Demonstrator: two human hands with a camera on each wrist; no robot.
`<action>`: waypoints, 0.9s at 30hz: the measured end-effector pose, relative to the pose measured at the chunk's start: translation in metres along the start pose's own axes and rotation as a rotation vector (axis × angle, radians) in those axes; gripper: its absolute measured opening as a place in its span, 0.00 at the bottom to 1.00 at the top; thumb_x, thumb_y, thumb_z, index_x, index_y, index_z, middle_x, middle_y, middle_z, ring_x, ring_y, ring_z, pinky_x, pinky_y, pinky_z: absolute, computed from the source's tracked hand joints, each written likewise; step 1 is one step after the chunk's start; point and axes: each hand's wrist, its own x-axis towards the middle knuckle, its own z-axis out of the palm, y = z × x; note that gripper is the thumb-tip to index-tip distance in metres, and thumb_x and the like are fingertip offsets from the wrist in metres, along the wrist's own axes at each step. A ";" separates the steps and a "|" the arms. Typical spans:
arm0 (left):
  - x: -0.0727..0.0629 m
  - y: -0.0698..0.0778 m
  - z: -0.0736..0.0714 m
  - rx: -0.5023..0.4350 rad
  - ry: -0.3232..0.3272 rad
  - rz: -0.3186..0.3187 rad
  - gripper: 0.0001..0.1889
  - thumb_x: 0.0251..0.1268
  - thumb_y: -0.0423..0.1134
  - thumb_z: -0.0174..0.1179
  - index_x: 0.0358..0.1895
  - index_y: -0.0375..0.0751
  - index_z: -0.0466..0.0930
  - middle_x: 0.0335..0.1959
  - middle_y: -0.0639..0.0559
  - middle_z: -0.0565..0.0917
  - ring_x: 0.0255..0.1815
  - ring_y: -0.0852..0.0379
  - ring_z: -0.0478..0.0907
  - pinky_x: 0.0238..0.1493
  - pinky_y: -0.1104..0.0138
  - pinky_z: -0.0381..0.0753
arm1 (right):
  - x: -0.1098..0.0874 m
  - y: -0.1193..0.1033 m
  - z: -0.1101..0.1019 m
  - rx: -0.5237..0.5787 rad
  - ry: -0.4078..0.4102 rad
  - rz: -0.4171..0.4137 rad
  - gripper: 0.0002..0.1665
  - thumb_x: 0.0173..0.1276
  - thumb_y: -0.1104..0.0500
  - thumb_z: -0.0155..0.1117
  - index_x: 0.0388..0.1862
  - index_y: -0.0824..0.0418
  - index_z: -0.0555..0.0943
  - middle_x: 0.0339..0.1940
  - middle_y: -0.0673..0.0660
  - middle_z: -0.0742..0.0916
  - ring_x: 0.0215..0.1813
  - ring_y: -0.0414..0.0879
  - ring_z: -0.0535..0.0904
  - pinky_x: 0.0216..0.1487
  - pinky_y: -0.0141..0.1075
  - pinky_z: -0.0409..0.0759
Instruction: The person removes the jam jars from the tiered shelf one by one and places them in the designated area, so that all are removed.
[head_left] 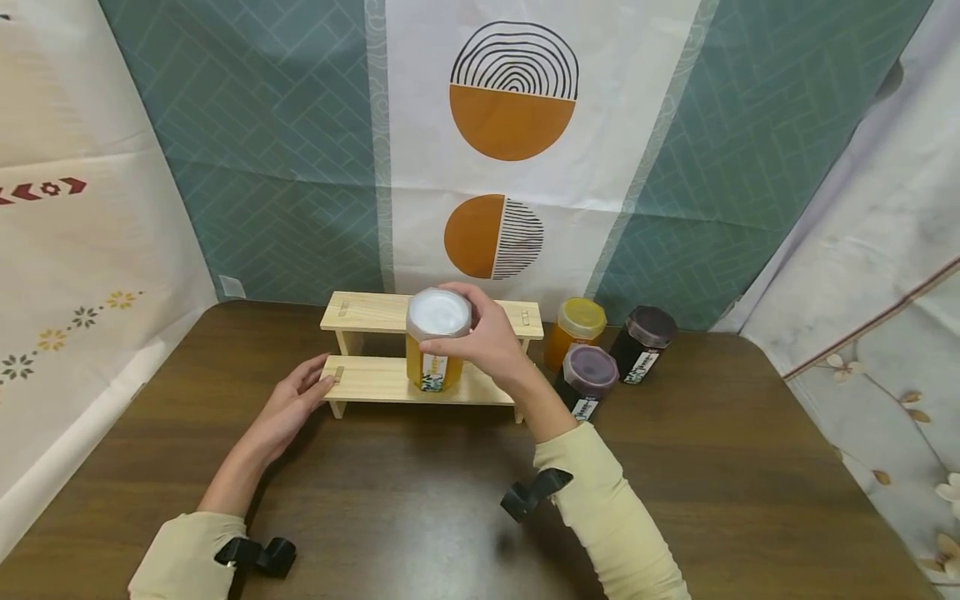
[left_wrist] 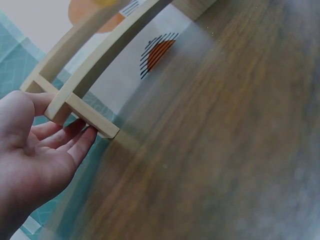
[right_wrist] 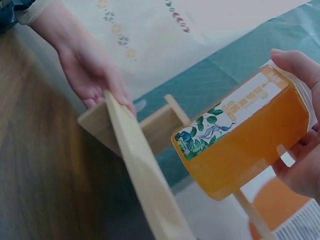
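My right hand (head_left: 487, 337) holds a jar of orange-yellow contents (head_left: 432, 371) by its upper part, near the white lid (head_left: 439, 312). The jar hangs in front of a two-step wooden shelf (head_left: 375, 379); a gap shows between its base and the lower board in the right wrist view. That view also shows the jar's label (right_wrist: 235, 112), printed with leaves. At the shelf's left end, my left hand (head_left: 296, 400) grips the lower board, thumb on top and fingers below by the leg (left_wrist: 95, 117).
Right of the shelf stand a yellow-lidded jar (head_left: 581, 321), a dark jar with a purple lid (head_left: 590, 371) and another dark jar (head_left: 648, 333). Patterned cloth (head_left: 300, 167) hangs behind the brown table (head_left: 375, 500). Black wrist mounts (head_left: 258, 557) sit on both sleeves.
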 end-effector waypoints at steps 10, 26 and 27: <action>-0.001 0.000 -0.001 0.011 -0.003 -0.001 0.36 0.77 0.47 0.46 0.76 0.31 0.41 0.73 0.30 0.54 0.67 0.45 0.60 0.55 0.76 0.68 | -0.016 -0.012 -0.059 0.091 0.049 -0.057 0.42 0.47 0.69 0.70 0.65 0.67 0.68 0.57 0.63 0.77 0.53 0.54 0.72 0.51 0.46 0.73; -0.002 0.002 0.001 0.019 0.002 -0.021 0.37 0.77 0.48 0.46 0.76 0.31 0.41 0.73 0.31 0.53 0.68 0.45 0.58 0.60 0.70 0.66 | -0.052 -0.026 -0.149 0.185 0.082 -0.142 0.28 0.51 0.59 0.78 0.53 0.53 0.81 0.48 0.57 0.80 0.45 0.49 0.73 0.44 0.35 0.77; -0.001 0.001 0.001 0.019 0.002 -0.020 0.37 0.77 0.48 0.46 0.76 0.31 0.41 0.73 0.31 0.53 0.68 0.45 0.58 0.60 0.71 0.67 | -0.055 -0.027 -0.154 0.181 0.084 -0.141 0.27 0.52 0.60 0.77 0.53 0.54 0.81 0.48 0.57 0.80 0.45 0.49 0.73 0.43 0.34 0.77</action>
